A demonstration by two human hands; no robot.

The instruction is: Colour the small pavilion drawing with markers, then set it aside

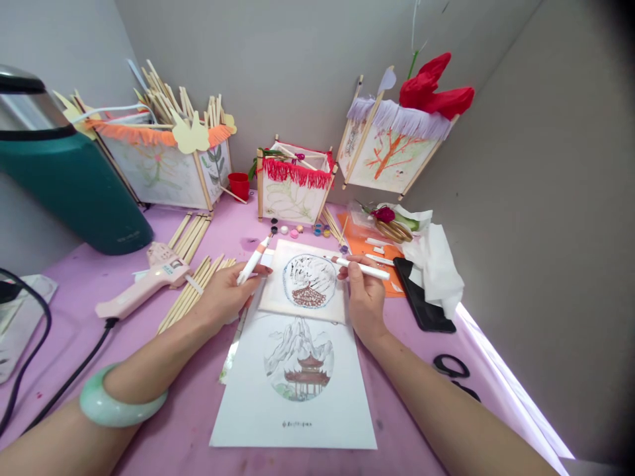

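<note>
My left hand (225,291) is closed round a white marker (254,260) with an orange-brown band and a dark tip pointing up. Its fingers also reach the left edge of a small white canvas panel (272,294). On the panel is a circular drawing (310,281) with black strokes above a brown roof shape. My right hand (364,297) grips another white marker (370,269), its dark tip over the drawing's upper right; whether it touches cannot be told. Under the panel lies a printed sheet (238,416) with a round picture of mountains and a red-brown pavilion (308,373).
On the left are a teal bottle (74,192), a pink glue gun (141,287) and wooden sticks (186,297). Fringed paper lanterns (292,195) stand behind several small paint pots (294,233). A black phone (421,297), tissues (439,264) and black scissors (451,365) lie right.
</note>
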